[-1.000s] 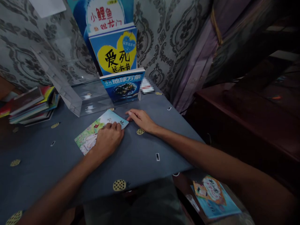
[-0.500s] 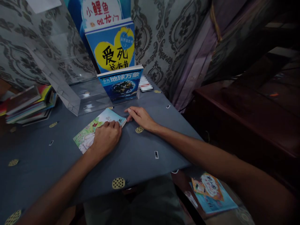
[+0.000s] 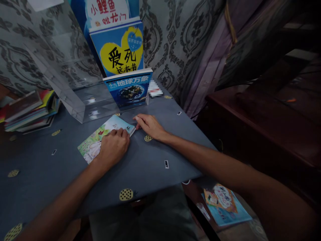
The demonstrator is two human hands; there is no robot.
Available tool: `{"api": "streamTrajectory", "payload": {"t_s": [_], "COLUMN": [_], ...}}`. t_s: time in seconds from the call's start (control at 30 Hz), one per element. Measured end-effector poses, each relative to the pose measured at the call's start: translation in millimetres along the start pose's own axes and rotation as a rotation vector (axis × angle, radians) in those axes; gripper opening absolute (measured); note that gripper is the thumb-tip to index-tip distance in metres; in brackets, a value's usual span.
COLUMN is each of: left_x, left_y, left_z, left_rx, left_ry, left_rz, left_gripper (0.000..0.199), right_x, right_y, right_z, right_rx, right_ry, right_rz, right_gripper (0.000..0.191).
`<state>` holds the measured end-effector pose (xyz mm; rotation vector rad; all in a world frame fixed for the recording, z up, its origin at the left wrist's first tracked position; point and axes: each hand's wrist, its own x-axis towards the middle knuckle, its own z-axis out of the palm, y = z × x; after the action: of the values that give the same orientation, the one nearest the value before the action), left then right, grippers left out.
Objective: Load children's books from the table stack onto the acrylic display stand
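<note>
A thin booklet (image 3: 95, 137) with a pale blue and green illustrated cover lies flat on the grey-blue tablecloth (image 3: 150, 167). My left hand (image 3: 115, 144) rests on its cover with fingers curled, gripping near the right edge; the fingertips are mostly hidden. Just off the booklet's right corner, my right hand (image 3: 150, 126) lies on the cloth. Its fingers are loosely bent and slightly apart, with nothing visible in them. Behind the hands, a blue book with a globe on its cover (image 3: 130, 90) stands in a clear acrylic rack (image 3: 77, 112).
Higher in the rack are a book with a yellow heart (image 3: 107, 53) and another blue book (image 3: 82, 13). A pile of books (image 3: 30, 112) lies at left. A dark red cabinet (image 3: 250, 127) stands right. Below the table edge lies a light-blue book (image 3: 230, 217).
The view has shifted very slightly. Both hands and the booklet keep practically the same places.
</note>
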<state>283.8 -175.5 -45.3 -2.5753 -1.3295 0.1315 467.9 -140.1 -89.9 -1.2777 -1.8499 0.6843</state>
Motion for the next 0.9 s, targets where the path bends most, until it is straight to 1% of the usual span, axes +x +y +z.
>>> {"api": "streamTrajectory", "payload": {"t_s": [0.13,0.23,0.33,0.4,0.53,0.67,0.73,0.9], "left_x": [-0.4,-0.5,-0.7,-1.0,-2.0,-2.4,-2.2,-3.6], "left_y": [0.9,1.6,1.8,1.7,1.6,2.4,3.4,1.4], "left_z": [-0.1,-1.2,-0.1,2.2,6.9,6.9,5.2,0.7], "left_rx": [0.002,-0.002,-0.007,0.0,0.01,0.006,0.003,-0.019], "left_ry": [0.01,0.001,0.007,0.016,0.023,0.01,-0.004,-0.018], "left_rz": [-0.006,-0.009,0.002,0.01,0.016,0.011,0.003,0.002], "left_gripper": [0.039,0.041,0.039,0.038,0.038,0.038,0.038,0.039], "right_x": [-1.1,-3.0,-6.1,-7.9,-8.2,-5.8,-5.5,-9.8], "right_y": [-0.9,-2.7,-6.2,-8.5,-9.1,-5.6,-4.2,-5.3], "right_z": [-1.0,-2.2,-3.3,-3.5,-2.0,0.3,1.6,5.8], "right_rx": [-0.049,-0.065,-0.041,-0.029,-0.065,-0.144,-0.226,-0.461], "right_ry": [0.017,0.065,0.126,0.136,0.09,0.02,-0.004,-0.018], "right_rz": [0.003,-0.002,-0.038,-0.078,-0.146,-0.164,-0.182,-0.286], "right_gripper": [0.035,0.035,0.036,0.037,0.034,0.032,0.032,0.036]}}
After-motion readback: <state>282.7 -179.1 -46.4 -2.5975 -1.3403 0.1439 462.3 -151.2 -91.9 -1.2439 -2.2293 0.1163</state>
